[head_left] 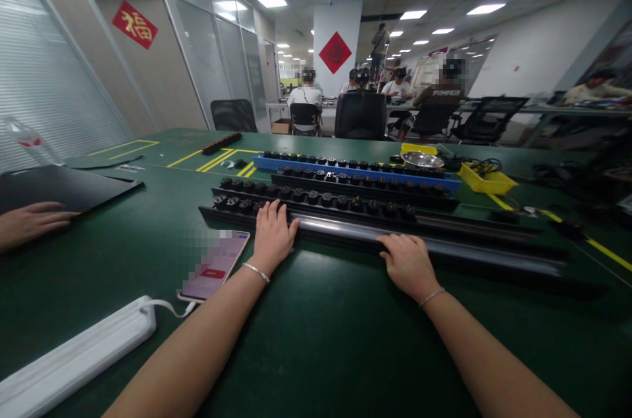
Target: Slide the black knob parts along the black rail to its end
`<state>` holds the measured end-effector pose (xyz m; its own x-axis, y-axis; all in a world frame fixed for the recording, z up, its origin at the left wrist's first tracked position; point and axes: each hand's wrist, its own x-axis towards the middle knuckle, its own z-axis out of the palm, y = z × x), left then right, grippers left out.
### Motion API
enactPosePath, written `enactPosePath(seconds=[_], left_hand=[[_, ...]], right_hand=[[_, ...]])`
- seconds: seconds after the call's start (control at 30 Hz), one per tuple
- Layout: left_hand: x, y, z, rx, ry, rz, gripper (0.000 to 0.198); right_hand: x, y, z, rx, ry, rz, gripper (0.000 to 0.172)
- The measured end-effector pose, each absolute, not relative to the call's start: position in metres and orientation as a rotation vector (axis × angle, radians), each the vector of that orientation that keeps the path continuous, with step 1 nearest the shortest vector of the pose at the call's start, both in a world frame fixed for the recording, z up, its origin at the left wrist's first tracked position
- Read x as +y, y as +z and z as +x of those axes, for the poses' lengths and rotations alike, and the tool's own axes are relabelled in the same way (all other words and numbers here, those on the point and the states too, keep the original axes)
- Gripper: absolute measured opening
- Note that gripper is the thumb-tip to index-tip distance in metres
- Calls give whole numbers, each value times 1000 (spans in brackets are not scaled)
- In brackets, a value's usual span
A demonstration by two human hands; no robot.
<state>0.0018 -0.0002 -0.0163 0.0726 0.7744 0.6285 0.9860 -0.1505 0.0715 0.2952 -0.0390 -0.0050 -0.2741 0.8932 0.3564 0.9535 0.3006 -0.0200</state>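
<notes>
A long black rail with a shiny metal strip lies across the green table in front of me. My left hand rests on its left part, fingers laid over the rail's top toward a row of black knobs. My right hand sits on the rail's near edge further right, fingers curled over it. Behind it lie more black rails studded with knobs and a blue rail with knobs.
A phone lies left of my left hand, cabled to a white power strip. Another person's hand rests at the left by a black sheet. Yellow trays and a metal bowl stand behind. People sit at far desks.
</notes>
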Motion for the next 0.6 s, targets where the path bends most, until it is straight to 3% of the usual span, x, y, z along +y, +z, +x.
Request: enactPosePath(seconds=[0.6], left_hand=[[2,-17,4,-1775,-839,-1981,53]], right_hand=[[-38,-7,297,-2277,-335,-1661,26]])
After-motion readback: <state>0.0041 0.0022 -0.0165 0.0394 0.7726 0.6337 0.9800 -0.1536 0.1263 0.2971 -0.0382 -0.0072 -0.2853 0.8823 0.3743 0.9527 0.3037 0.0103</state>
